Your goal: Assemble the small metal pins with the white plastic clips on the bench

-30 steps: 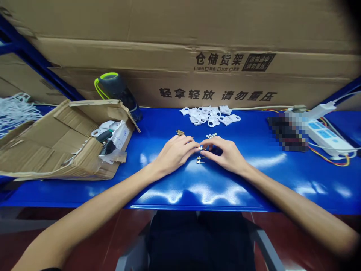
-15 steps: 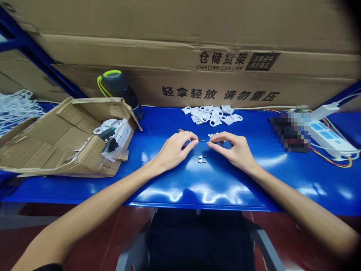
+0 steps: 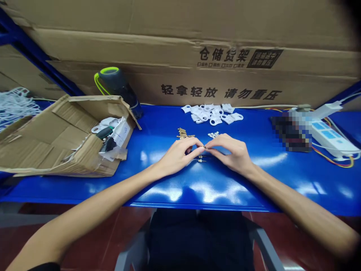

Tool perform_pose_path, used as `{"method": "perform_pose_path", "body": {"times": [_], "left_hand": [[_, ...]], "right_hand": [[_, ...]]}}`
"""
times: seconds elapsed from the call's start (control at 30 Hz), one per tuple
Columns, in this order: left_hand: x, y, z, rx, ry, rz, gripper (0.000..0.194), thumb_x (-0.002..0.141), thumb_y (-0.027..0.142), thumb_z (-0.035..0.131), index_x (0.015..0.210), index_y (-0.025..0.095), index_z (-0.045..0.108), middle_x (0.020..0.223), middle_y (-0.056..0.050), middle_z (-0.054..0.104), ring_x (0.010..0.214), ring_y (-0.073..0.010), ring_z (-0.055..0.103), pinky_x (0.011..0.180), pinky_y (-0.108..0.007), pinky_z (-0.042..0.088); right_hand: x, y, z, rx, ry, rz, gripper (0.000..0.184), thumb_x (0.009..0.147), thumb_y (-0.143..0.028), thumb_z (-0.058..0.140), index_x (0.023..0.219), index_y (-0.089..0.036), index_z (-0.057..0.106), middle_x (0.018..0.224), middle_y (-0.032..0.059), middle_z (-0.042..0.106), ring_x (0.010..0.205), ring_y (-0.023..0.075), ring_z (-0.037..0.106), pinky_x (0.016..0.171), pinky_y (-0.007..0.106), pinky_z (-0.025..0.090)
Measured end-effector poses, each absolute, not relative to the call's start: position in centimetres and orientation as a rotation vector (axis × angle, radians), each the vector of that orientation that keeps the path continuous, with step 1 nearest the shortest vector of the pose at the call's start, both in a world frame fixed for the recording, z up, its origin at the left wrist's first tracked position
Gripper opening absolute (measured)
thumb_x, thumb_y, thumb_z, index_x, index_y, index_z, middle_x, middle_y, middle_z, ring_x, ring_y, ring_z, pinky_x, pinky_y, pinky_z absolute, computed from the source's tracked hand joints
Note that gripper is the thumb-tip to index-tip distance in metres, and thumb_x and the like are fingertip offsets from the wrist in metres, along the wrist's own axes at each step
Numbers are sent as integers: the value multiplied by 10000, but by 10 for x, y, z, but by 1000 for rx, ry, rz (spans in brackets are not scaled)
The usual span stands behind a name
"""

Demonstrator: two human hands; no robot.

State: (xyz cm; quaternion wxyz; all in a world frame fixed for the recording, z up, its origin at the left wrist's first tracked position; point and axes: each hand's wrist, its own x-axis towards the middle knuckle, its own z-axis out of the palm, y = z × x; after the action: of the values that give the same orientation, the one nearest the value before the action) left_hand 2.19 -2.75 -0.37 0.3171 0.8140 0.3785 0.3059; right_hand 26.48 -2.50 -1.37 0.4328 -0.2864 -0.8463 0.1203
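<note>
Blue tabletop (image 3: 154, 131) beneath both pinching hands (image 3: 178, 155) (image 3: 234, 152)

Carton (image 3: 81, 163) left on table (image 3: 254, 131), bottle (image 3: 120, 84) behind it, power strip (image 3: 329, 137) right, hands (image 3: 179, 154) between, loose pieces (image 3: 182, 133) behind them

Carton (image 3: 81, 162): open-topped, left end of worktop (image 3: 321, 188); packet (image 3: 121, 131) inside. Bottle (image 3: 122, 86): dark, lime rim and strap, behind carton. Wire bundle (image 3: 18, 105): white, far left. Power strip (image 3: 330, 134): white, right end; coloured cables (image 3: 340, 164) alongside. Cardboard (image 3: 141, 71): printed, behind worktop. Chair (image 3: 267, 248): grey, below front edge.
</note>
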Motion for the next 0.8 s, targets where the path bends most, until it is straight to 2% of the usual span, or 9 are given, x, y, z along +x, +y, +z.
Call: {"method": "perform_pose_path", "body": {"times": [0.07, 0.17, 0.33, 0.5, 0.8], "left_hand": [[21, -27, -5, 2166, 959, 803, 232, 1112, 398, 624, 1053, 214, 753, 927, 0, 749, 768, -157, 616, 762, -294, 477], [18, -24, -7, 2247, 923, 820, 220, 1123, 377, 614, 1060, 219, 754, 1008, -16, 776, 893, -181, 675, 864, -321, 510], [12, -18, -9, 2398, 902, 873, 273, 1159, 389, 538, 1124, 216, 747, 1103, -44, 797, 1044, -214, 711, 963, -364, 509], [9, -15, -13, 2620, 884, 871, 334, 1172, 405, 500, 1130, 211, 768, 1098, -57, 808, 1017, -214, 694, 913, -367, 463], [5, -11, -17, 2817, 965, 736, 400, 1179, 432, 468, 1158, 225, 810, 1139, -75, 804, 1041, -221, 667, 889, -378, 423]], "right_hand": [[263, -25, -16, -676, -2124, 286, 78, 1043, -216, 732, 1064, -271, 783, 968, 29, 846, 835, 222, 771, 800, 414, 605], [263, -24, -16, -623, -2122, 298, 120, 1039, -196, 736, 1116, -266, 796, 1020, 32, 855, 880, 229, 787, 827, 420, 615], [267, -25, -10, -735, -2096, 461, 180, 1061, -268, 707, 1186, -317, 827, 1109, 27, 860, 982, 248, 798, 909, 441, 640], [265, -26, -10, -784, -2080, 510, 121, 1058, -320, 714, 1065, -301, 834, 1014, 23, 853, 914, 245, 777, 892, 440, 619], [267, -20, -13, -910, -2218, 466, 187, 1075, -396, 679, 1004, -269, 797, 1012, 43, 835, 947, 260, 718, 931, 461, 543]]}}
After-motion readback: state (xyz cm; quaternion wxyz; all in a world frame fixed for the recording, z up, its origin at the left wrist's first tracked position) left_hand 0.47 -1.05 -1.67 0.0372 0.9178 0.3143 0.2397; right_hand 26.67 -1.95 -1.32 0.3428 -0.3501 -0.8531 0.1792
